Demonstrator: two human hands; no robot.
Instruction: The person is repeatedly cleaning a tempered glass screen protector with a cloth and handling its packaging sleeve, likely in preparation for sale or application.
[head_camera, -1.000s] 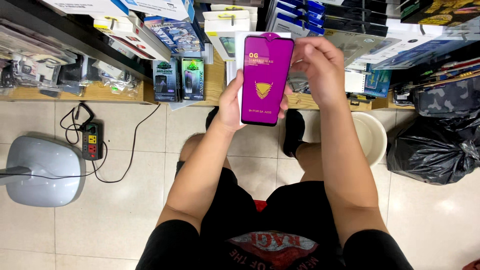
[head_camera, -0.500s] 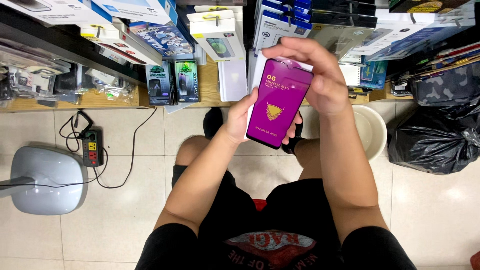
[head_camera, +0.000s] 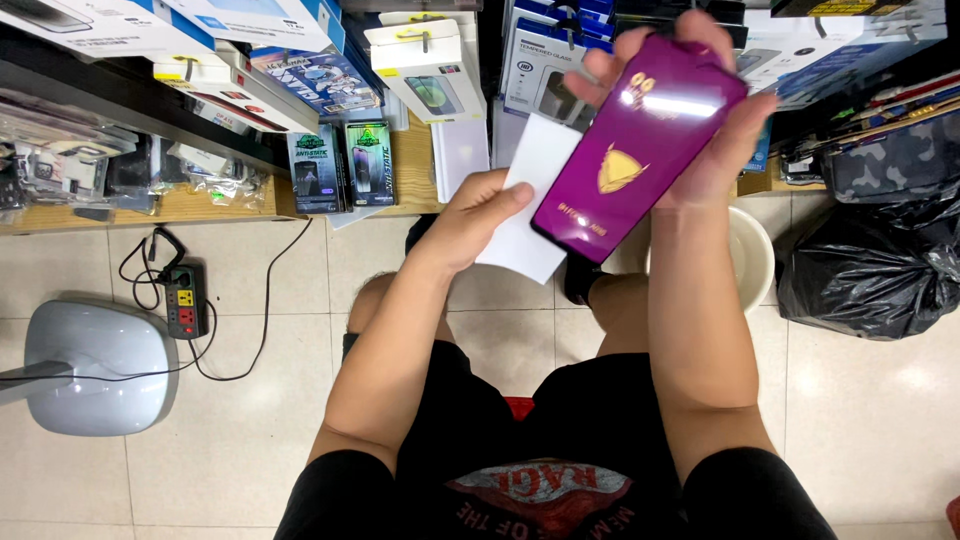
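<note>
The right hand (head_camera: 700, 130) is clamped on a glossy purple sleeve (head_camera: 640, 150), fingers wrapped over its top and right edges, holding it tilted up in front of the shelf (head_camera: 200, 205). The left hand (head_camera: 475, 220) pinches a white insert (head_camera: 525, 205) by its lower left side; the insert runs up behind the sleeve, its upper part hidden, so card and sleeve overlap and appear to touch.

A second ago both hands held the sleeve upright and square to the camera, with no white showing. Half a second ago it had begun to lean, and the right hand had closed over its top. Now the sleeve has swung up and to the right, and the white insert stands out clear below and to the left of it. In my judgement the inner card is being drawn out of the outer sleeve, and is partly free.

Both things are held in the air above the person's knees, not resting on anything. Behind them the shelf carries boxed and bagged phone accessories. On the tiled floor, a power strip (head_camera: 182, 308) with its cable lies at left beside a grey fan base (head_camera: 95, 370). A pale bucket (head_camera: 750, 255) and a black bag (head_camera: 870, 260) sit at right.
</note>
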